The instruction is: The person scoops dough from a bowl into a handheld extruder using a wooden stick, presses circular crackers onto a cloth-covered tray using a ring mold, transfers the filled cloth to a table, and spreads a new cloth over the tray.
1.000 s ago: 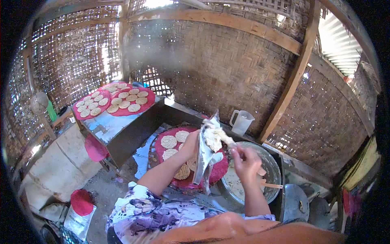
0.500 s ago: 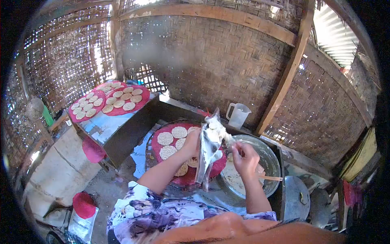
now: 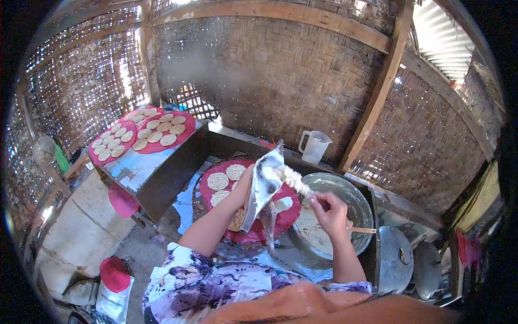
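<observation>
My left hand (image 3: 246,183) is closed around a smeared clear plastic bag (image 3: 263,186), tilted with its mouth toward the right. In my right hand (image 3: 330,213), pinched fingers hold the end of a batter-coated utensil (image 3: 295,179); the coating hides its exact kind. Its far end reaches the bag's mouth. Below my right hand sits a metal basin (image 3: 367,208) with pale batter (image 3: 315,233) in it. A flat wooden handle (image 3: 362,230) sticks out over the basin's rim. Under the bag lies a round red sheet (image 3: 288,216) bearing several pale textured discs (image 3: 218,181).
A clear pitcher (image 3: 317,147) stands behind the basin. On the table (image 3: 141,175) at left, red sheets (image 3: 186,121) carry several more discs. Metal lids (image 3: 395,259) lean at the right. A woven wall (image 3: 270,81) closes off the back.
The bag and my left hand have moved a little left and down, and the bag leans more. The coated utensil now shows more plainly, stretched between the bag's mouth and my right hand.
</observation>
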### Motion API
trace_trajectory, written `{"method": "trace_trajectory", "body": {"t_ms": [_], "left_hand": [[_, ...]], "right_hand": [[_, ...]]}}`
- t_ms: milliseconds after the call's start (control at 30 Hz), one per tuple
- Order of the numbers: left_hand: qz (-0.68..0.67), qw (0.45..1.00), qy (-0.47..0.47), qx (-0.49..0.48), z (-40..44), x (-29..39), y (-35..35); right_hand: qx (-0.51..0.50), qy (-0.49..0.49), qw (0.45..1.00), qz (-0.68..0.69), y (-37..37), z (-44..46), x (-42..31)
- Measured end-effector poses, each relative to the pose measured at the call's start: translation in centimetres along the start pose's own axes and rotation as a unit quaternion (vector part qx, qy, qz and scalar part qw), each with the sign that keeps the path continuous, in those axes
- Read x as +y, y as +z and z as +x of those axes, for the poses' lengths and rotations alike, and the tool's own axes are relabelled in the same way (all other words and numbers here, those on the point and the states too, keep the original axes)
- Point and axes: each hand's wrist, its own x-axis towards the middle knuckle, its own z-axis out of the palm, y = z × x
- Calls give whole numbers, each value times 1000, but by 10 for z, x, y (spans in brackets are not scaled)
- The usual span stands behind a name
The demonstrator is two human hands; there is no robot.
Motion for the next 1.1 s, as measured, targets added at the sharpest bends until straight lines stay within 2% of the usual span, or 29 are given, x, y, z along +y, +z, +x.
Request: {"method": "trace_trajectory", "body": {"t_ms": [133,167,200,233,267,333,400,467,500,533,567,600,633,667,700,733,767,800,867,900,933,967,1033,1067,1100], "left_hand": [[-56,998,-4,18,-17,15,0],[46,997,56,8,-25,22,7],[153,981,119,12,-34,28,13],[249,951,180,27,-43,34,20],[298,925,234,30,-49,41,19],[256,924,280,-50,-53,48,9],[209,916,315,-137,-52,51,5],[104,943,276,-157,-54,50,26],[61,946,268,-173,-54,49,36],[17,947,257,-189,-51,46,43],[34,937,261,-229,-44,43,45],[1,923,272,-272,-39,36,49],[-31,906,284,-314,-34,28,54],[-63,885,295,-355,-32,24,57],[-34,876,287,-387,-33,25,55],[-12,923,217,-319,-40,34,56],[10,958,145,-246,-48,49,58],[32,983,71,-169,-57,60,54],[157,958,155,-183,-62,52,29],[215,939,198,-182,-64,48,16],[477,808,270,-216,-71,55,13],[667,610,368,-219,-79,62,10],[615,721,276,-163,-89,52,8],[585,766,229,-135,-92,50,8],[606,759,219,-89,-88,46,6]], "right_hand": [[-131,7,989,63,-21,-17,1],[-113,6,989,99,-22,-21,22],[-79,6,995,65,-32,-21,31],[-73,71,993,-58,-50,-19,15],[-31,38,983,-176,-60,-21,23],[-89,102,911,-389,-72,-28,37],[-163,124,854,-478,-68,-36,58],[-116,14,956,-269,-36,-40,72],[-89,-39,983,-157,-20,-44,69],[-188,42,972,138,-4,-43,36],[-266,118,860,419,14,-43,1],[-347,144,745,551,40,-49,5],[-247,336,675,609,47,-58,-21],[-275,378,588,661,40,-49,-69],[-299,345,525,718,42,-50,-66],[-322,311,458,768,47,-51,-59],[-364,291,427,775,51,-48,-43],[-355,271,452,772,45,-43,-38],[-335,233,504,762,34,-32,-28],[-327,200,548,743,28,-27,-30],[-300,185,628,694,24,-20,-39],[-273,174,704,632,20,-14,-48],[-252,159,776,556,21,-4,-56],[-262,117,815,504,14,6,-70],[-236,84,852,460,17,10,-68]]}}
